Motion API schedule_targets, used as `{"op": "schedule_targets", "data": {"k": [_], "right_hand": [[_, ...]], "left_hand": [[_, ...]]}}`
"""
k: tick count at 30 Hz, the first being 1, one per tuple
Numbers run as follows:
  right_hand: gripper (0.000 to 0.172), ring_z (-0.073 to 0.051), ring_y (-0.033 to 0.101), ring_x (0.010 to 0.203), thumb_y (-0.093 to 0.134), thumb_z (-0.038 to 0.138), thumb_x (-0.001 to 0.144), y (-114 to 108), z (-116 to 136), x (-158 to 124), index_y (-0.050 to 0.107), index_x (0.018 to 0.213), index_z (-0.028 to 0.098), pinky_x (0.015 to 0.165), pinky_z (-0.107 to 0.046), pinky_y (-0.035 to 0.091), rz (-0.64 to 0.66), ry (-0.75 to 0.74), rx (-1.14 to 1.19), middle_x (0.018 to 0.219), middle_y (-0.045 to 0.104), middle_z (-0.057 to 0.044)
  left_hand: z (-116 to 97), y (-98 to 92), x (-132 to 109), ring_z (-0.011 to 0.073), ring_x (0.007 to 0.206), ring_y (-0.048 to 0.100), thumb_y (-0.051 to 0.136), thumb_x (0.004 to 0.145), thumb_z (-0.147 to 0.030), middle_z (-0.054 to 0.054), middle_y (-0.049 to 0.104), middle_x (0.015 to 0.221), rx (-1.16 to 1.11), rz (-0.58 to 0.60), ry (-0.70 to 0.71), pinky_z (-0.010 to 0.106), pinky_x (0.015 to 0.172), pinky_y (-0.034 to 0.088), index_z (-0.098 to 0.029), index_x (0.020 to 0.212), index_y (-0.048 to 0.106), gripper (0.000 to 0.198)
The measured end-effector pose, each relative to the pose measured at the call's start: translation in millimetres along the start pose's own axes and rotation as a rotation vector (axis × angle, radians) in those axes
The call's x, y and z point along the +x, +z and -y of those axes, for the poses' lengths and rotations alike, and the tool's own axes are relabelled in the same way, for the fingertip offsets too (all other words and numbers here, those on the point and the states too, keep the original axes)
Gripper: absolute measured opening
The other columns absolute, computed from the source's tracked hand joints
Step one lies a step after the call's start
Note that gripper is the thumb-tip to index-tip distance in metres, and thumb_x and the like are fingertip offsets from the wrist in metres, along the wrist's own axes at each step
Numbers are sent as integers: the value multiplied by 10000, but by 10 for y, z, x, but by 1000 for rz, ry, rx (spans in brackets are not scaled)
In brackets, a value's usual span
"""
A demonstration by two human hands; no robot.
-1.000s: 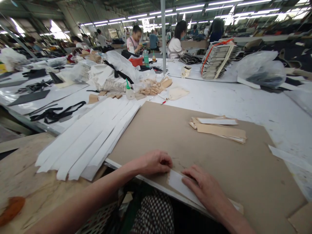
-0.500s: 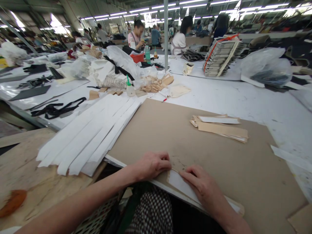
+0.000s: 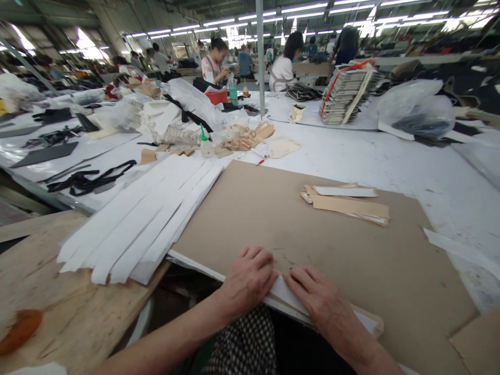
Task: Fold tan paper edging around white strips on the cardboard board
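Observation:
A tan strip with a white facing [image 3: 287, 295] lies along the near edge of the brown board [image 3: 242, 208]. My left hand [image 3: 250, 276] is closed at the strip's left end, its curled fingers pressing the edge and covering that corner. My right hand [image 3: 314, 296] rests across the strip's middle, thumb and fingers pinched at its upper edge close to my left fingertips. The strip's right end [image 3: 367, 319] shows past my right wrist. Farther back on the board sits a small pile of similar tan and white strips [image 3: 349, 205].
Long white strips [image 3: 144, 208] fan out left of the board. Behind it are a green-tipped glue bottle [image 3: 206, 145], tan scraps [image 3: 244, 138] and a red-handled tool [image 3: 262, 160]. A metal pole [image 3: 261, 62] rises beyond, near a tied stack [image 3: 347, 94]. Co-workers sit farther back.
My left hand has turned and shifted down over the strip's left end, covering more of it. My right fingers have moved slightly left along the upper edge. The view has shifted a little.

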State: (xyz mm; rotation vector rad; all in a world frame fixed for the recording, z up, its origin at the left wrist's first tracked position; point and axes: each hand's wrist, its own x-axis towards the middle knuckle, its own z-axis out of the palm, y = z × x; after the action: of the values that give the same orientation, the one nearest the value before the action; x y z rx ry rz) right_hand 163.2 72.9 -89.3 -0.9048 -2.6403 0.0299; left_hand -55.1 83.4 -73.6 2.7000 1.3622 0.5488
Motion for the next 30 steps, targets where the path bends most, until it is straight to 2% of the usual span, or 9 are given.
{"op": "schedule_targets", "data": {"k": [5, 8, 11, 13, 16, 21, 24, 27, 30], "right_hand": [[393, -262, 510, 952, 583, 81, 868, 13, 36, -10, 534, 1258, 77, 852, -414, 545, 11, 21, -29, 1081, 582, -107], [456, -258, 520, 940, 649, 57, 816, -2, 50, -5, 534, 1256, 80, 842, -412, 555, 10, 27, -28, 1073, 586, -100], [437, -262, 535, 949, 632, 40, 824, -1, 58, -5, 538, 1246, 98, 838, -418, 556, -1, 55, -27, 1076, 589, -102], [411, -263, 547, 962, 597, 42, 850, 13, 45, -27, 539, 1248, 124, 833, -415, 554, 1, 81, 4, 1090, 590, -102], [303, -259, 579, 935, 544, 102, 907, 29, -30, -128, 574, 1200, 174, 780, -414, 556, -7, 182, 63, 1051, 604, -87], [206, -207, 636, 868, 515, 264, 966, -102, -238, -434, 611, 1138, 201, 720, -338, 557, 6, 315, 113, 984, 623, -61], [184, -149, 641, 868, 508, 250, 976, -236, -310, -570, 619, 1123, 239, 746, -265, 544, 34, 352, 172, 996, 628, -28], [185, -146, 634, 895, 500, 234, 980, -318, -338, -623, 637, 1102, 249, 779, -262, 533, 41, 373, 261, 1007, 632, -27], [198, -154, 618, 912, 483, 219, 984, -341, -354, -638, 664, 1056, 253, 797, -271, 522, 41, 366, 300, 985, 631, -28]], "left_hand": [[-81, 172, -18, 214, 926, 492, 507, 962, -219, 64, 590, 1034, 23, 27, 46, 351, 835, 430, -164, 939, 606, 116], [-54, 98, -80, 230, 973, 491, 510, 964, -253, 60, 599, 1031, 51, 91, 123, 390, 919, 406, -169, 1102, 584, 178], [-80, -16, -131, 233, 1036, 494, 501, 968, -241, 51, 619, 1047, 75, 87, 126, 436, 1016, 337, -170, 1222, 535, 266], [-151, -77, -128, 240, 1081, 488, 518, 954, -229, 43, 624, 1044, 70, 76, 79, 453, 1034, 312, -181, 1201, 547, 253], [-299, -110, -67, 271, 1117, 480, 559, 906, -246, 50, 620, 990, 72, 54, -4, 495, 1047, 292, -173, 1030, 600, 150], [-420, 3, 81, 266, 1054, 509, 514, 950, -240, 54, 618, 917, 116, -16, -24, 499, 1002, 354, -166, 847, 607, 157], [-394, 90, 148, 241, 1094, 489, 499, 951, -140, 58, 617, 1070, -7, 42, 34, 426, 985, 409, -173, 964, 611, 117], [-360, 128, 185, 209, 1079, 484, 517, 927, -84, 52, 583, 1170, -203, 137, 51, 343, 946, 459, -201, 1178, 555, 279], [-350, 124, 198, 208, 1044, 489, 506, 934, -87, 45, 579, 1117, -254, 202, 47, 322, 907, 475, -223, 1145, 577, 261]]}}
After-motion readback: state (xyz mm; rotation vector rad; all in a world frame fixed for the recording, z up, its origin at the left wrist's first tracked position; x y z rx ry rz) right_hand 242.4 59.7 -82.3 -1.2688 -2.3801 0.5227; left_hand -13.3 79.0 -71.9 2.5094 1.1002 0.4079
